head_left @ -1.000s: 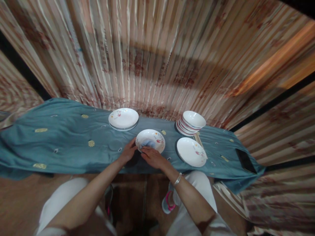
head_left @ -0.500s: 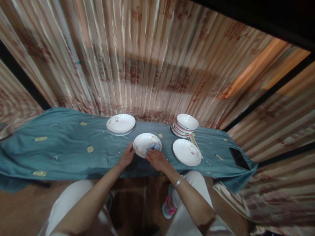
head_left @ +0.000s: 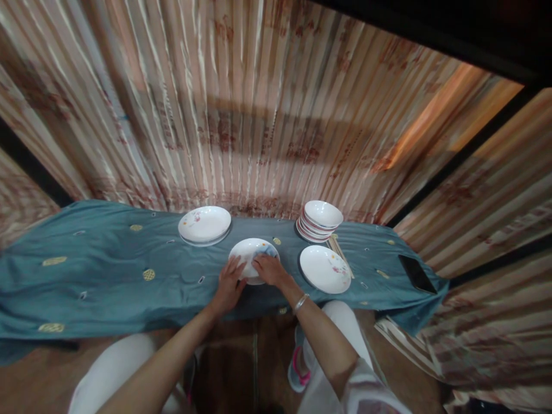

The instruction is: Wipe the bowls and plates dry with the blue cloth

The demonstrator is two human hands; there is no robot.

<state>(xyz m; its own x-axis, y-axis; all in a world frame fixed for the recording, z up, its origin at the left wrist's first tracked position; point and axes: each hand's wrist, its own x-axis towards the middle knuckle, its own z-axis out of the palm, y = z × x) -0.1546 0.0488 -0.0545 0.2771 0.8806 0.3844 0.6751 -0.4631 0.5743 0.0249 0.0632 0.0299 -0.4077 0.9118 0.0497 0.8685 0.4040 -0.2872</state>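
Observation:
A white plate (head_left: pixel 246 248) with a floral rim lies near the front edge of the table, straight ahead of me. My left hand (head_left: pixel 229 285) is at its front left, fingers over the rim and onto the inner surface, thumb by the near edge. Inside the plate, my right hand (head_left: pixel 269 269) presses down a blue-grey cloth (head_left: pixel 270 251), partly hidden under the fingers. To the left is a small stack of floral plates (head_left: pixel 205 223). On the right lies another white floral plate (head_left: pixel 324 269), below a stack of bowls (head_left: pixel 322 214).
Chopsticks (head_left: pixel 340 256) lie behind the right-hand plate. A dark phone (head_left: pixel 416 273) rests at the table's right end. The green patterned tablecloth (head_left: pixel 112 270) has folds. A pleated curtain (head_left: pixel 241 115) hangs right behind the table, with dark poles (head_left: pixel 457 155) at the sides.
My left hand has moved from the plate's left edge to its front left, fingers now over the rim. My right hand and the cloth have shifted slightly within the plate. The view has moved slightly.

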